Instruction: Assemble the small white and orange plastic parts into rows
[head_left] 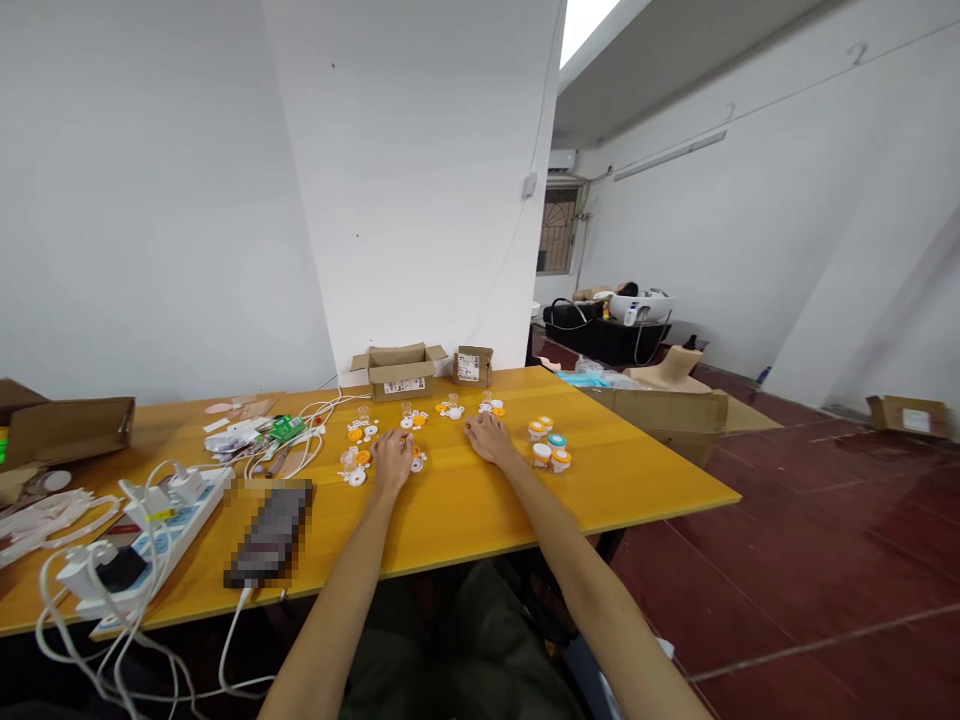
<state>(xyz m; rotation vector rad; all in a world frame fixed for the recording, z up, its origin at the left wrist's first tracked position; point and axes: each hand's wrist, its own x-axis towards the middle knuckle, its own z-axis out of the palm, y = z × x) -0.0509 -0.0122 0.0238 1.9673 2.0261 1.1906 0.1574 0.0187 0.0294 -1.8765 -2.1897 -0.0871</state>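
My left hand (393,462) rests on the yellow table (465,500) among small groups of white and orange round parts, partly covering one group; its fingers are spread. To its left lie an orange part (363,457) and a white ring (356,479). My right hand (487,438) lies palm down on the table with its fingers apart, holding nothing visible. Just beyond it are white parts (455,412) and a clear cup (486,397). Right of my right hand stand several lidded jars, including one with a teal lid (557,440) and one with an orange lid (561,457).
An open cardboard box (401,370) and a smaller box (473,367) stand against the wall. At the left are a power strip (169,540) with tangled white cables, a blurred dark device (271,533) and plastic bags (238,437). The table's right corner juts over the red floor.
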